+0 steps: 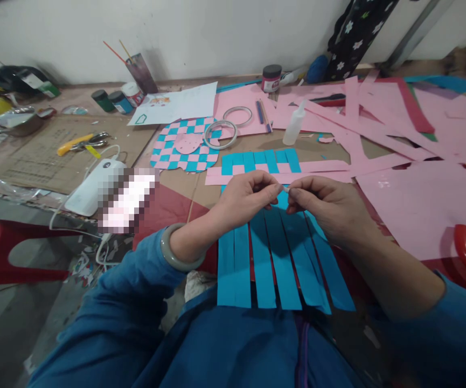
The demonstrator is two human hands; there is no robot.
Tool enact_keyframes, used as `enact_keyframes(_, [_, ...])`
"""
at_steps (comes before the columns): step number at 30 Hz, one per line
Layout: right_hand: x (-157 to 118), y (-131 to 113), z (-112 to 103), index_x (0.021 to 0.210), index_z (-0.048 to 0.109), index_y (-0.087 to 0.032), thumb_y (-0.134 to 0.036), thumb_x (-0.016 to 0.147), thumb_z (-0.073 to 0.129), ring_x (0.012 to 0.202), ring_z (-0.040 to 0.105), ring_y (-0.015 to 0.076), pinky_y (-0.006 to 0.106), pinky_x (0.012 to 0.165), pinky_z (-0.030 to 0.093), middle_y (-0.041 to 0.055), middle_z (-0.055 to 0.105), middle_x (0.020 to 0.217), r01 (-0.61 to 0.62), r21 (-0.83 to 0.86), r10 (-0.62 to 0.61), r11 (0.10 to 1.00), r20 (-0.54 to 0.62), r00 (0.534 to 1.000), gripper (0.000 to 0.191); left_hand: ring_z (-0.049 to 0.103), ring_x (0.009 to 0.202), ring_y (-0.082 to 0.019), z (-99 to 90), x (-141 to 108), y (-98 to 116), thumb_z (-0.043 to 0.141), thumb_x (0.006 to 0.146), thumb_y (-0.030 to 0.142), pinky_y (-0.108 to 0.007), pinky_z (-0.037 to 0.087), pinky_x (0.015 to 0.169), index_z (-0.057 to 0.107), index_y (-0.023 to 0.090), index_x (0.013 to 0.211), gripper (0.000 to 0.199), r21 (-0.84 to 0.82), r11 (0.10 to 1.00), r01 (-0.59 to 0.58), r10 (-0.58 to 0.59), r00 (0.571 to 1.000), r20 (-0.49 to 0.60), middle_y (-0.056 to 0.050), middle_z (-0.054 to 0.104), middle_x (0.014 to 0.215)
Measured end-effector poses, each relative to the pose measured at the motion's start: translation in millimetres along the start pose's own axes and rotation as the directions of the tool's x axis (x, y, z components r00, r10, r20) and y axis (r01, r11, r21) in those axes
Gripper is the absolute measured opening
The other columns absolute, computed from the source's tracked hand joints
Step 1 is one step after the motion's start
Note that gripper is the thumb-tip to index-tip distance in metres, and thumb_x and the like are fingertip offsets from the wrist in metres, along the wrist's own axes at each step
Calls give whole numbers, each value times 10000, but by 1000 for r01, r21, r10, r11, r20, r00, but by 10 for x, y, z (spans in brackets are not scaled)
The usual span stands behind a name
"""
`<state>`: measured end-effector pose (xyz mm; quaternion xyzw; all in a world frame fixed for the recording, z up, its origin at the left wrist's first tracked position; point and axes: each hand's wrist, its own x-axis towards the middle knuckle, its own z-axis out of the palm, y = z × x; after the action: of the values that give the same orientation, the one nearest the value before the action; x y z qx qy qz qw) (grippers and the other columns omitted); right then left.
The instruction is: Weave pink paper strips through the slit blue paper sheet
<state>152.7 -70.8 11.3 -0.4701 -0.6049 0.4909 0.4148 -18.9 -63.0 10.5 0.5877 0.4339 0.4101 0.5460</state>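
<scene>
My left hand (252, 196) and my right hand (325, 205) meet over blue paper strips, thumbs and forefingers pinched together. Between the fingertips is a small whitish piece (285, 189), too small to identify. Below them, several long blue strips (283, 258) hang toward my lap, over the table's front edge. Their far ends (249, 161) are woven with pink paper strips (324, 166). Just beyond lies a rounded blue-and-pink woven paper mat (186, 161) with a pink dotted oval on it. Two tape rolls, one nearer (220, 144), rest by that mat.
A glue bottle (294, 125) stands behind the weaving. Pink sheets and strips (410, 205) cover the right side. Paint jars (122, 102), yellow-handled pliers (81, 144), a white power bank (95, 186) and a blurred-out bright rectangle are left. Red stools (18, 250) flank the table.
</scene>
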Motion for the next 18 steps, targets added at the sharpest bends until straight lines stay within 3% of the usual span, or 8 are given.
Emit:
enact_keyframes(13, [10, 30, 13, 692, 616, -214, -354, 785, 695, 541, 586, 114, 278, 585, 534, -19, 601, 599, -33, 53, 33, 998, -5, 999, 186, 598, 539, -69, -19, 10, -20, 622, 868, 273, -196, 490, 559, 597, 153, 890, 124, 19, 999, 34, -33, 998, -56, 26, 644, 622])
enact_keyframes(18, [-3, 30, 10, 717, 623, -227, -370, 805, 694, 546, 599, 125, 294, 581, 534, -17, 609, 602, -16, 17, 17, 1000, -69, 997, 182, 568, 575, -67, -3, -30, -5, 651, 814, 230, -197, 460, 550, 588, 162, 776, 100, 121, 977, -173, 191, 970, -152, 25, 623, 668])
